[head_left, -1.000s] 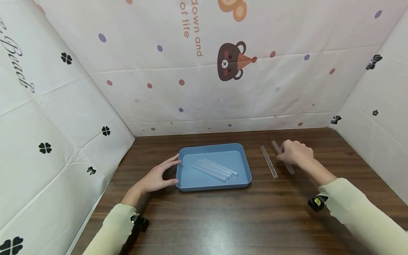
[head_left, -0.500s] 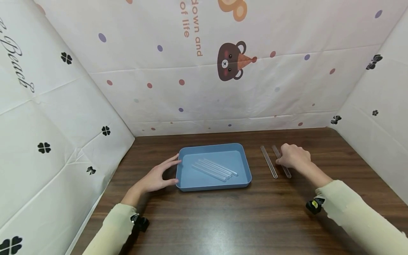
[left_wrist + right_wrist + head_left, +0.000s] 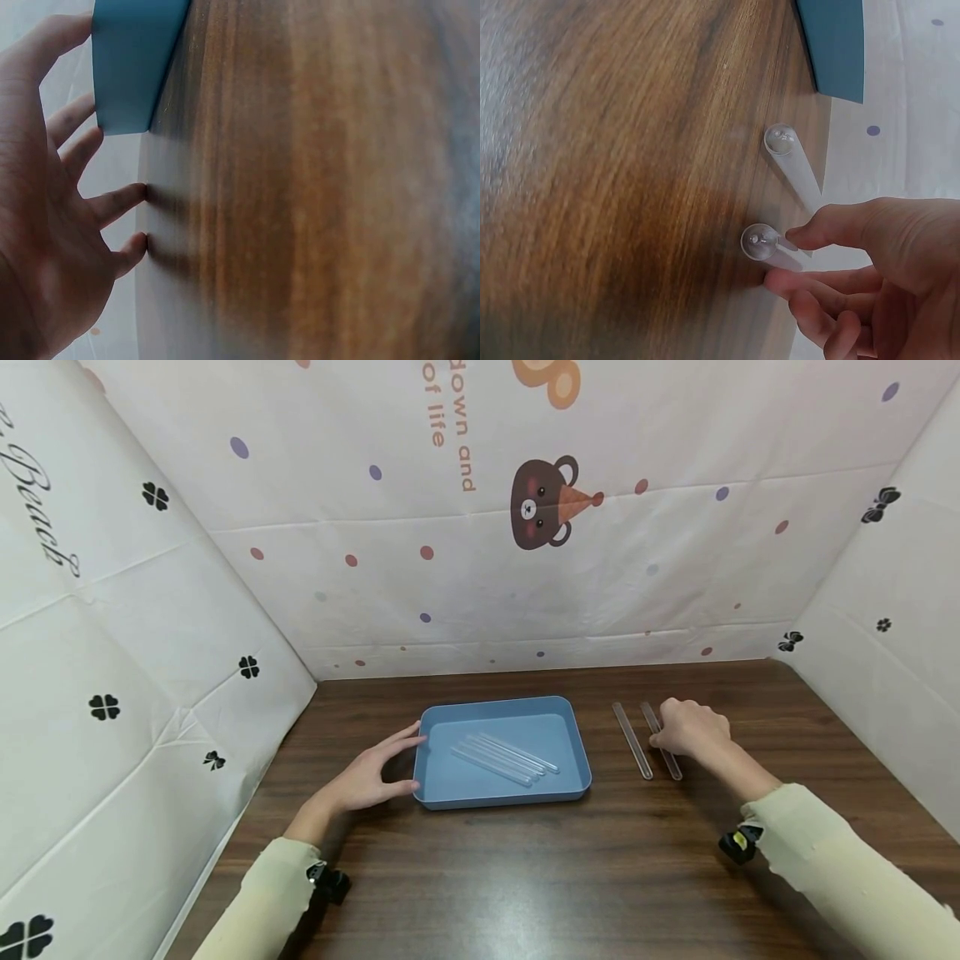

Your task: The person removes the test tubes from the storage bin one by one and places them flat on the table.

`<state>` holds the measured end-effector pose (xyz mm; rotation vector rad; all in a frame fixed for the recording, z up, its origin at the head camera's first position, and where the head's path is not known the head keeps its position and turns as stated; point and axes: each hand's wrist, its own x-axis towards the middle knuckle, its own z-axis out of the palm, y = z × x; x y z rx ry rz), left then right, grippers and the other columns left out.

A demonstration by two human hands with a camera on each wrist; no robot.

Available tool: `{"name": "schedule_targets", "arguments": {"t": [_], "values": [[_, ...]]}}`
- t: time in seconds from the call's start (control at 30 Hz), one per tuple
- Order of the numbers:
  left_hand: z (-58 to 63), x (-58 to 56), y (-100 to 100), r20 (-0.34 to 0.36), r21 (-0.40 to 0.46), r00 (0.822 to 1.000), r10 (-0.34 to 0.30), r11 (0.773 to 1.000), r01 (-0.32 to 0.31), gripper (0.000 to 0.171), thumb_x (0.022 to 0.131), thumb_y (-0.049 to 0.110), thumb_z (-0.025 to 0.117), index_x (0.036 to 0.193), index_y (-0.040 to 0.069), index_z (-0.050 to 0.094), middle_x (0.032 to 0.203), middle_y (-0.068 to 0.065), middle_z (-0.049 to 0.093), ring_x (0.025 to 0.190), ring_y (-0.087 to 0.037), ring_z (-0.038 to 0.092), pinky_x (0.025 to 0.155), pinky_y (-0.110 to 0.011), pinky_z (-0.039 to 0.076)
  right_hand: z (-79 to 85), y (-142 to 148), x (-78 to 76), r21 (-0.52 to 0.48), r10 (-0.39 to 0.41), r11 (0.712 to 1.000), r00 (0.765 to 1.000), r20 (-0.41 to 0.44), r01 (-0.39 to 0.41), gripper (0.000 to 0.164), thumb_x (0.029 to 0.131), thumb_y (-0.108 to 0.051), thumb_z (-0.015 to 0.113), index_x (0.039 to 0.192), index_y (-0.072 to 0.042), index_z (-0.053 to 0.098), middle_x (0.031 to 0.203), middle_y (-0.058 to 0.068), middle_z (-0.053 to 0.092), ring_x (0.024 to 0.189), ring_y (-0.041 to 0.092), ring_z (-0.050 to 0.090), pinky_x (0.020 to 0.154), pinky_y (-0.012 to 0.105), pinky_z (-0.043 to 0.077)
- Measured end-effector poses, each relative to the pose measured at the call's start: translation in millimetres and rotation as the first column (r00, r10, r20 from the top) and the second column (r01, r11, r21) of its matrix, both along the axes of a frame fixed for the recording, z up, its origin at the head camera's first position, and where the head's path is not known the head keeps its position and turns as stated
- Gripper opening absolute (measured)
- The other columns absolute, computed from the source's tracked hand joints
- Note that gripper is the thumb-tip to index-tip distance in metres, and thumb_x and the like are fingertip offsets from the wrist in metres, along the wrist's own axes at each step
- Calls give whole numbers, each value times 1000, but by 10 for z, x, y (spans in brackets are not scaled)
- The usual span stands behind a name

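My left hand (image 3: 367,779) rests at the left end of a blue tray (image 3: 450,787), fingers spread and fairly straight. In the left wrist view the thumb and some fingertips touch the tray's wall (image 3: 135,67), while two other fingertips stand on the table. Several clear test tubes (image 3: 504,760) lie side by side inside the tray. To the right, my right hand (image 3: 693,727) pinches a clear test tube (image 3: 759,241) between thumb and forefinger, low at the tabletop. A second loose test tube (image 3: 633,742) lies on the table between that hand and the tray.
The dark wooden table (image 3: 510,877) reaches back to a white printed sheet (image 3: 360,602) that hangs as a wall. More white sheeting stands at the left and right sides. A small black camera (image 3: 738,843) is strapped at each wrist.
My right hand has shifted slightly left, and the test tube at its fingers has moved a little toward me and nearer the other loose tube. My left hand and the tray have stayed put.
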<state>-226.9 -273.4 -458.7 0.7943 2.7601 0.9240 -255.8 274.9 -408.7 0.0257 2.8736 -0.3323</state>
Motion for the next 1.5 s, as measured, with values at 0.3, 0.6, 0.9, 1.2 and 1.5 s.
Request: {"name": "schedule_targets", "arguments": {"t": [0.3, 0.6, 0.9, 1.2, 1.5], "values": [[-19, -22, -15, -4, -9, 1000, 1, 1000, -1, 76, 104, 37, 80, 171, 16, 50, 190, -8, 29, 172, -46, 34, 129, -80, 36, -8, 20, -8, -1, 2, 1000, 1000, -3, -2, 33, 101, -28, 78, 83, -9, 58, 76, 8, 57, 74, 29, 60, 67, 48, 50], [-32, -28, -21, 1, -9, 1000, 1, 1000, -1, 76, 104, 37, 80, 172, 18, 49, 190, -7, 28, 172, -45, 35, 129, -80, 36, -9, 23, -4, -4, 3, 1000, 1000, -4, -3, 36, 102, -30, 78, 81, -10, 57, 75, 7, 56, 74, 29, 59, 68, 48, 49], [-35, -29, -22, 5, -6, 1000, 1, 1000, -1, 77, 104, 37, 80, 172, 18, 49, 190, -7, 28, 173, -45, 34, 130, -80, 35, 13, 38, -6, -15, 6, 1000, 1000, 5, -6, 35, 103, -31, 79, 82, -10, 60, 76, 6, 58, 73, 27, 58, 67, 45, 46], [-47, -22, -15, 8, 3, 1000, 0, 1000, 0, 76, 105, 37, 79, 172, 18, 48, 190, -7, 27, 173, -46, 33, 129, -81, 35, 90, 71, -24, -4, 13, 1000, 1000, -10, -13, 32, 102, -33, 80, 87, -8, 67, 84, 12, 69, 79, 33, 65, 68, 50, 51], [-36, -12, -16, 13, 9, 1000, 0, 1000, 0, 76, 105, 37, 79, 172, 18, 48, 190, -7, 26, 173, -46, 33, 129, -81, 35, 235, 87, -63, 7, 14, 1000, 1000, -18, -14, 33, 103, -32, 78, 117, -2, 81, 114, 24, 81, 96, 46, 75, 73, 58, 58]]}}
